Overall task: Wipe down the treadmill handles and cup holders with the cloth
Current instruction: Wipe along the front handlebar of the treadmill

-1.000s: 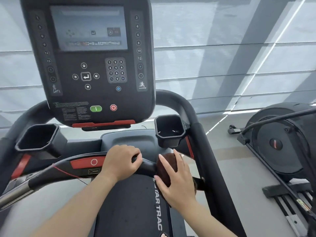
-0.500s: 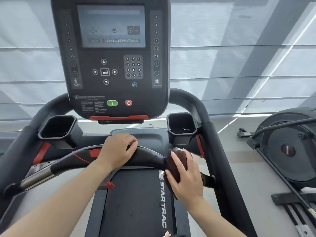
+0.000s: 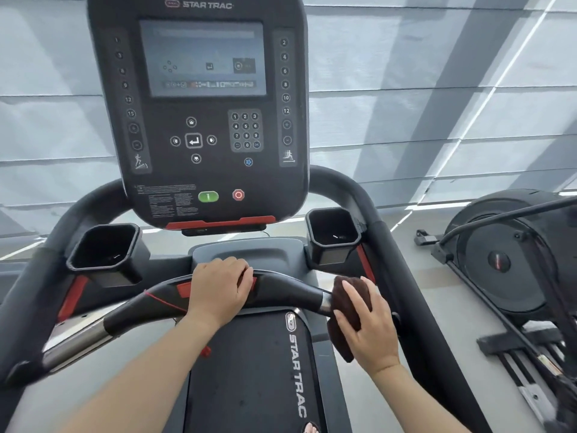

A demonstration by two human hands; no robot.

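Left hand [image 3: 220, 290] at frame centre, palm down, fingers curled over the bar [image 3: 281, 289] in a closed grip, bare forearm running in from lower left. Right hand [image 3: 367, 326] right of centre, fingers spread and pressed flat against the cloth [image 3: 349, 295], forearm entering from lower right.

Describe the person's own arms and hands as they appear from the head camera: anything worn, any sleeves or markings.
Both forearms are bare right down to the bottom edge of the picture, with no sleeve in view. The left hand and the right hand wear no gloves. No watch, bracelet or ring shows on either wrist or on the visible fingers. The fingernails are short and look unpainted. No marks or tattoos can be seen.
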